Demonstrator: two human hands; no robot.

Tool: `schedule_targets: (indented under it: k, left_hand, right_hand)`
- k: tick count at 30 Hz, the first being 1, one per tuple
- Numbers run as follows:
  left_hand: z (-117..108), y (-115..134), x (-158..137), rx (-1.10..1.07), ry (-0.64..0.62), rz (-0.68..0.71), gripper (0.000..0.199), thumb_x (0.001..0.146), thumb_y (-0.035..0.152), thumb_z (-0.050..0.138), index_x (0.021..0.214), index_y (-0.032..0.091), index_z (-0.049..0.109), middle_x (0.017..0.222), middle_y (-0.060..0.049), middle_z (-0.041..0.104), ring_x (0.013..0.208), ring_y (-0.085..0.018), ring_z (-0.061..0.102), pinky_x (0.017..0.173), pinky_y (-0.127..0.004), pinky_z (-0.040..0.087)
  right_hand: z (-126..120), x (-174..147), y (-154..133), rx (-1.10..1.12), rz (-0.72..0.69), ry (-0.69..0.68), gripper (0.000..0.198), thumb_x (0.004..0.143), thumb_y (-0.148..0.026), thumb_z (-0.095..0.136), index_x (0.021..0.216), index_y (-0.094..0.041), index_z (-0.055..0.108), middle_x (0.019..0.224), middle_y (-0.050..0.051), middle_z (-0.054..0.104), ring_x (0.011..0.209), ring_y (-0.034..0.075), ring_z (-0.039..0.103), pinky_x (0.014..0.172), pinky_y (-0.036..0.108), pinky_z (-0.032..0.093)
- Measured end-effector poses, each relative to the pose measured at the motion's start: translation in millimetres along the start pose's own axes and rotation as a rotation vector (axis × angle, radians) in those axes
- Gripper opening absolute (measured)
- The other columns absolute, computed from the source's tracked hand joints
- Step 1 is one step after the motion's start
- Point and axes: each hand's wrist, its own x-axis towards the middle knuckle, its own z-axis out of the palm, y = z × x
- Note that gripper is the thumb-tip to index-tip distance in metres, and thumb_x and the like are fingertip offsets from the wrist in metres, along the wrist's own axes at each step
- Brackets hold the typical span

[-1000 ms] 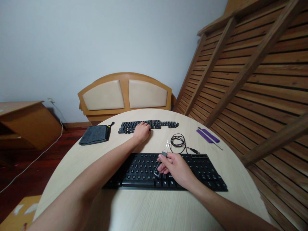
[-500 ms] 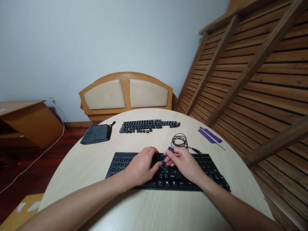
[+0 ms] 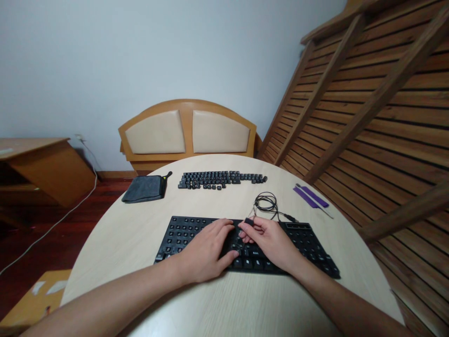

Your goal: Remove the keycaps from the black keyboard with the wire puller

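A black keyboard (image 3: 185, 229) lies near the table's front edge, with rows of bare key switches on its left and keycaps along its near edge. My left hand (image 3: 210, 248) rests over its middle, fingers stretched and thumb apart, holding nothing. Just right of it, my right hand (image 3: 270, 238) pinches a keycap puller (image 3: 249, 221); its small black handle shows above the fingers, while thin wires below are partly hidden. Beyond the keyboard, loose black keycaps (image 3: 213, 179) are laid out in rows.
The keyboard's coiled black cable (image 3: 265, 202) lies behind my right hand. A dark grey zip pouch (image 3: 143, 188) sits at the left. Purple strips (image 3: 310, 195) with a thin metal tool lie at the right. Slatted wood (image 3: 379, 117) leans beyond the table's right edge.
The whole view has shifted slightly. My right hand with the keycap puller has stayed over the keyboard's middle. My left hand's thumb lies a little lower on the keys.
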Motion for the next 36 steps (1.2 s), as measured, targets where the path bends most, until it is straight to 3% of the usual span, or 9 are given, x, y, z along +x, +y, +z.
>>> schedule_targets:
  k: [10,17,20,24,29,36]
  left_hand:
    - [2,-2,-4,0.028,0.003,0.039,0.055,0.079,0.049,0.068,0.118,0.015,0.052,0.138,-0.022,0.051,0.134,-0.036,0.043,0.109,-0.056,0.038]
    - [3,-4,-6,-0.04,0.016,0.022,0.044,0.077,0.043,0.07,0.109,0.018,0.053,0.139,-0.019,0.051,0.134,-0.037,0.042,0.109,-0.056,0.036]
    - [0,-1,-4,-0.127,0.045,-0.018,0.034,0.08,0.032,0.066,0.109,0.02,0.053,0.129,-0.016,0.058,0.127,-0.033,0.049,0.106,-0.051,0.04]
    - [-4,7,-1,-0.29,0.179,-0.002,0.028,0.087,0.028,0.06,0.113,0.02,0.055,0.118,-0.01,0.064,0.11,-0.025,0.059,0.098,-0.042,0.046]
    - [-2,13,4,-0.463,0.248,0.017,0.008,0.093,0.022,0.056,0.095,0.02,0.063,0.101,-0.007,0.066,0.099,-0.02,0.061,0.09,-0.035,0.048]
    - [4,17,9,-0.488,0.183,-0.057,0.01,0.091,0.021,0.059,0.097,0.02,0.067,0.091,-0.005,0.068,0.088,-0.02,0.062,0.081,-0.033,0.048]
  right_hand:
    - [3,-8,-10,-0.107,-0.036,-0.048,0.032,0.088,-0.05,0.06,0.085,-0.019,0.068,0.08,0.006,0.073,0.078,0.022,0.069,0.072,0.03,0.054]
    - [3,-12,-12,-0.49,-0.2,-0.131,0.035,0.091,-0.044,0.058,0.069,-0.018,0.067,0.062,0.001,0.064,0.055,0.014,0.053,0.052,0.026,0.036]
    - [2,-12,-13,-0.519,-0.248,-0.18,0.034,0.092,-0.042,0.057,0.072,-0.019,0.07,0.066,0.001,0.067,0.059,0.015,0.056,0.057,0.026,0.038]
    - [-1,-11,-15,-0.572,-0.308,-0.198,0.038,0.094,-0.044,0.054,0.07,-0.019,0.071,0.067,0.003,0.067,0.062,0.016,0.058,0.059,0.026,0.039]
    - [-4,-9,-14,-0.584,-0.342,-0.272,0.035,0.094,-0.04,0.054,0.073,-0.018,0.071,0.071,0.004,0.068,0.067,0.017,0.061,0.063,0.026,0.041]
    - [-18,-7,-15,-0.63,-0.327,-0.341,0.018,0.082,-0.036,0.073,0.089,-0.02,0.073,0.083,0.005,0.07,0.085,0.021,0.061,0.076,0.029,0.043]
